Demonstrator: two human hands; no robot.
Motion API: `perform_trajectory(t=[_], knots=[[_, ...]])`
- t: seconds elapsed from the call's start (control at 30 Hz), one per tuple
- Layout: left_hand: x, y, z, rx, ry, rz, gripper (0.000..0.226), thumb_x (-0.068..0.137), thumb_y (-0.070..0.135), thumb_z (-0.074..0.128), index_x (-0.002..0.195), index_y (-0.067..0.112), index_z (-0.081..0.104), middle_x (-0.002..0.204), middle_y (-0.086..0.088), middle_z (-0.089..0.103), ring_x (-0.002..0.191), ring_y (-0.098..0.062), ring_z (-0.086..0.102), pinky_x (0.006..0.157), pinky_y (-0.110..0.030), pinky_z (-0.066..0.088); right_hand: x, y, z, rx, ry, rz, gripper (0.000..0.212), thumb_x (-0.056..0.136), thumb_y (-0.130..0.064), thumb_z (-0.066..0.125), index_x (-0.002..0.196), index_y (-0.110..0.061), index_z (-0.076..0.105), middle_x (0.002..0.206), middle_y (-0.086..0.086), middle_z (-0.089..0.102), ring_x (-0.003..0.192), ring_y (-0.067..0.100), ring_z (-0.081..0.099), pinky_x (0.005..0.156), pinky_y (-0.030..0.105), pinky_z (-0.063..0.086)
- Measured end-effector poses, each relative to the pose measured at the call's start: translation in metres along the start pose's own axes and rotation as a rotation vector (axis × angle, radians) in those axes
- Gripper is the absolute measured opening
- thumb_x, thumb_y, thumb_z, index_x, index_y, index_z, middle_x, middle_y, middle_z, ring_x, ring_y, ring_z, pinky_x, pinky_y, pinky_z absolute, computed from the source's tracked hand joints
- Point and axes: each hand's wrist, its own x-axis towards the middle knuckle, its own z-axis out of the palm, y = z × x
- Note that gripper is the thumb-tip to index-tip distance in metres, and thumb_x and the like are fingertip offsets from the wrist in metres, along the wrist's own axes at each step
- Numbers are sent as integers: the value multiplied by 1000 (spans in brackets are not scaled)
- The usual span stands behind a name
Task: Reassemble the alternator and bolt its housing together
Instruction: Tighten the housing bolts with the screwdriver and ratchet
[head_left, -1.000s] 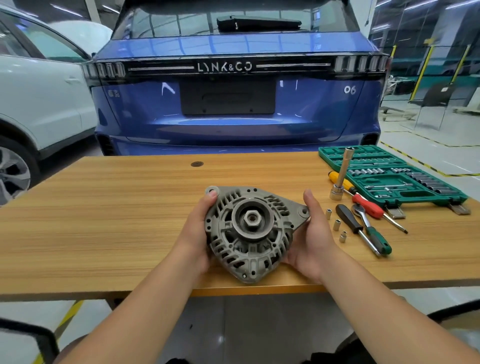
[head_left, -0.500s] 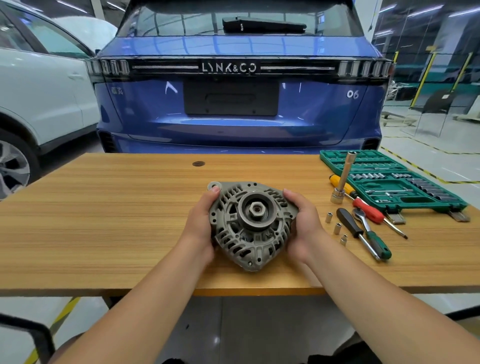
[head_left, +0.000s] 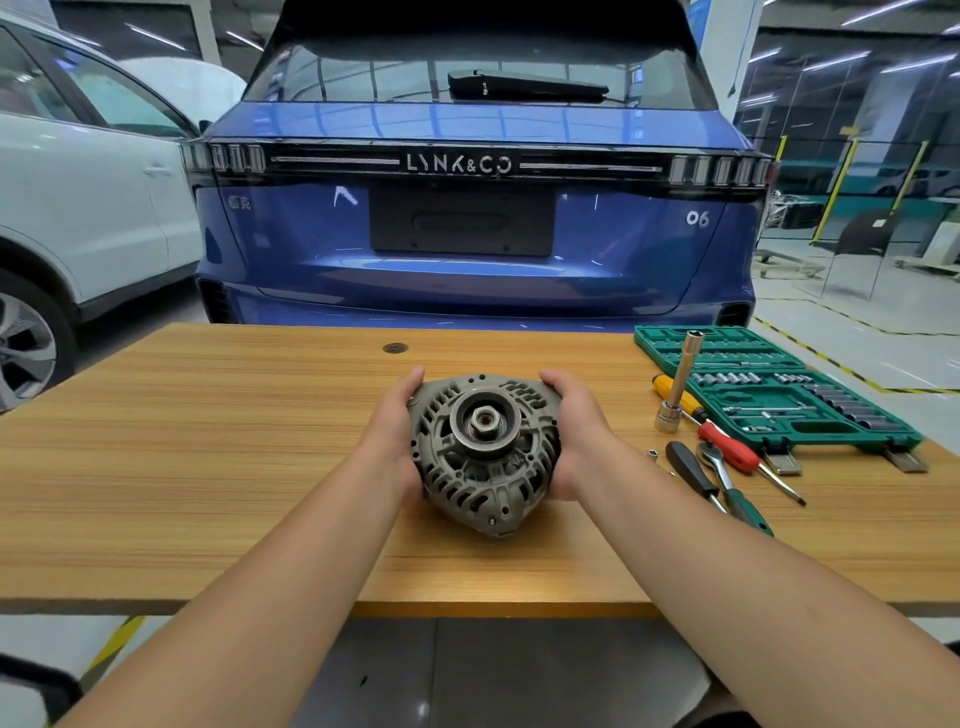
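Alternator sits at frame centre, near the front edge of the wooden table, pulley face tilted up toward the camera, lower lug toward the table edge. Left hand cups its left flank, fingers curled over the upper rim; right hand mirrors it on the right flank, fingers wrapped over the top edge. Can't tell whether it rests on the table or is held just off it. Handling guess: cast metal housing, rigid, likely heavy for its size, so two-hand grip on the outer rim is right; vent slots give purchase, but keep fingertips out of them and off the pulley, which may spin. Not fragile, though a drop could crack a mounting ear. Right of centre: black-handled screwdriver, ratchet, red-handled screwdriver, small loose sockets or bolts near them, too small to identify. Beyond those, an upright socket extension, then the green socket case lying open. Far side of the frame: blue car rear.
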Motion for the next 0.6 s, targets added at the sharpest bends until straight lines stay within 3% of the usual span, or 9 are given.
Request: perform_trajectory(t=[0.07,0.23,0.33,0.47,0.6], knots=[[-2,-4,1,-16,23,39,64,87,65,64,122,12,75,110,-17,78,103,-41,74,95,-57,56,4,3,-2,20,21,-26,45,87,-53,58,108,-16,72,100,9,79,93,34,75,90,54,56],[-6,-10,4,4,-12,152,60,89,60,63,120,10,75,109,-17,78,98,-39,76,89,-58,60,10,8,-13,64,-33,-70,38,83,-51,58,95,-17,69,97,11,78,71,32,75,67,51,59],[-10,-11,4,23,-38,195,63,90,61,62,123,9,74,113,-17,77,102,-39,75,92,-60,58,8,10,-16,97,-48,-113,34,82,-49,59,91,-17,68,91,10,77,68,31,73,67,49,59],[-5,-17,2,56,-82,310,68,94,65,52,113,5,78,114,-22,75,97,-39,76,73,-46,62,7,10,-18,94,-32,-266,34,77,-48,63,89,-16,62,88,12,70,76,31,66,76,48,56],[0,-22,-1,58,-108,398,78,93,70,49,124,2,72,123,-28,70,111,-45,70,90,-57,60,7,8,-17,48,-16,-343,34,78,-49,63,88,-16,60,87,13,64,79,33,61,75,48,51]])
